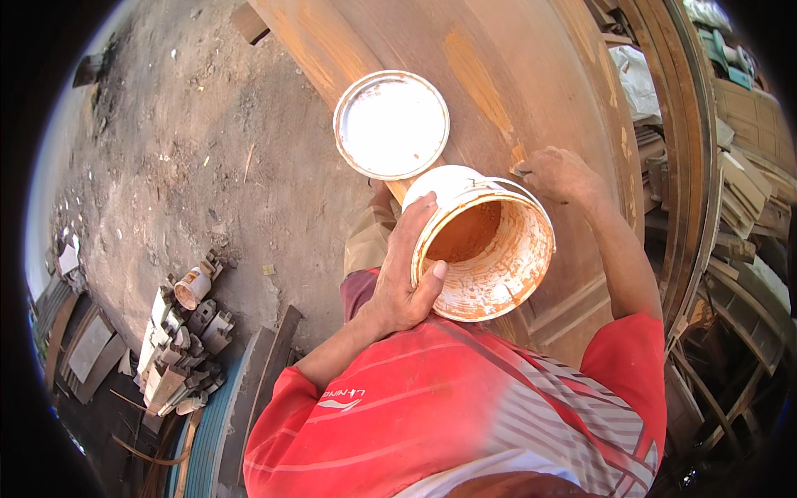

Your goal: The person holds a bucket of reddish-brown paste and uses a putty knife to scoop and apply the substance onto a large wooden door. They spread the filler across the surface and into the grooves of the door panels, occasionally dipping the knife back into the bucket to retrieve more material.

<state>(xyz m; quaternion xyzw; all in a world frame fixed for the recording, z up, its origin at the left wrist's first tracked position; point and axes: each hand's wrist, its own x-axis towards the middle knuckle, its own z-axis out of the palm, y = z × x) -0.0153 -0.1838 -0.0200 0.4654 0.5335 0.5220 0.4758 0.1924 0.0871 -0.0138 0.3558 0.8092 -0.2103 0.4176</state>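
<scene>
My left hand [408,267] grips the rim of a white plastic bucket [498,274], thumb inside and fingers along the outer wall. The bucket tilts toward me, and orange-brown wood putty [467,230] coats its bottom and inner wall. My right hand [563,177] is closed just beyond the bucket, over a wooden door panel [529,62]. Its fingertips pinch a small putty-smeared spreader [518,159], mostly hidden by the hand. A streak of orange putty [476,75] runs along the wood ahead of it. A round white lid [392,124] rests by the door's left edge.
Bare dirt ground [187,124] lies to the left. A pile of wood offcuts [171,367] has a small putty-stained tub [193,288] on it. Wooden frames [688,155] stand along the right, with stacked boards [744,187] behind them.
</scene>
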